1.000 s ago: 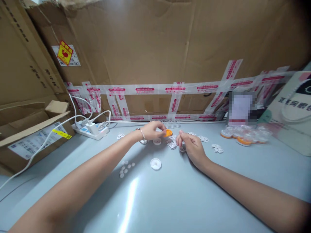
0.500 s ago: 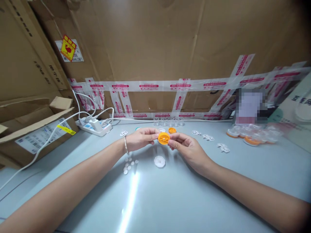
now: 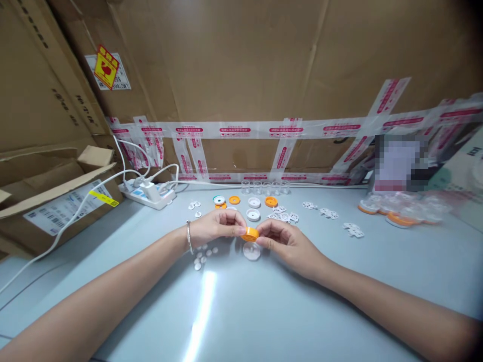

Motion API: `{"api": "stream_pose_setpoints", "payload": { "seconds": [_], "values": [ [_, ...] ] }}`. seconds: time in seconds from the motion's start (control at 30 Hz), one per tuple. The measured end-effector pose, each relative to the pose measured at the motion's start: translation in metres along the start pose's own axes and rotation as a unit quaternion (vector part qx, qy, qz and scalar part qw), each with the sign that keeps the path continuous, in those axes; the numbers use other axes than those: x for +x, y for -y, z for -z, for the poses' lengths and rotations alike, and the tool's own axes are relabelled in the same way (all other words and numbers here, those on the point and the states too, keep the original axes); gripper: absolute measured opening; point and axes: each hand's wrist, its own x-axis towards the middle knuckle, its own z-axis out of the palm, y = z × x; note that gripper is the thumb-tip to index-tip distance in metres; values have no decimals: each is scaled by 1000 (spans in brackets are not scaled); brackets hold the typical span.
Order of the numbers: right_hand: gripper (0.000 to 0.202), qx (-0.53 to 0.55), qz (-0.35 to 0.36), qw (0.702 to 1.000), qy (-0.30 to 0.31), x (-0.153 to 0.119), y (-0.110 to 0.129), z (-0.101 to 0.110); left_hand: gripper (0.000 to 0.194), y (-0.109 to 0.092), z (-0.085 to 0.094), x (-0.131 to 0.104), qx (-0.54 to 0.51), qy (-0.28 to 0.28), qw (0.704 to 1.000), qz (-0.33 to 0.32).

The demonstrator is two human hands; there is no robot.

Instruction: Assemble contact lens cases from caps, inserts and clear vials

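Between my two hands is a round orange plastic part [image 3: 250, 234], tilted so that its rim faces me. My left hand [image 3: 222, 224], with a bracelet at the wrist, pinches its left edge. The fingers of my right hand [image 3: 282, 241] grip its right edge. Just below it on the table lies a round white disc-shaped part [image 3: 251, 251], its upper edge partly covered by the orange one. Several small white gears [image 3: 204, 259] are scattered below my left hand.
Farther back are white round parts [image 3: 253, 214], orange rings [image 3: 234, 200], clear cups [image 3: 266, 188] and flat white pieces [image 3: 329, 213]. Clear-and-orange assemblies [image 3: 407, 208] stand at right. A power strip [image 3: 154, 197] with cables and an open cardboard box [image 3: 64, 201] are at left.
Both hands have lowered the orange part toward the white disc and tipped it, so its rim shows instead of its inner face. More parts behind the hands are visible.
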Motion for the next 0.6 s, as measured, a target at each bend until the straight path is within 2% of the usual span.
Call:
{"api": "stream_pose_setpoints", "payload": {
  "seconds": [0.13,0.23,0.37,0.6],
  "values": [
    [38,-106,3,994,-29,-6,-1,0,27,2,4,-3,-2,-6,1000,11],
    [56,-193,27,981,-1,-12,0,-1,30,3,6,-7,0,-19,1000,21],
    [52,-236,43,970,33,-15,1,-3,33,2,5,-9,14,-28,999,37],
    [38,-217,49,974,37,-14,-3,-4,35,0,0,-7,53,-37,997,45]
  ]
}}
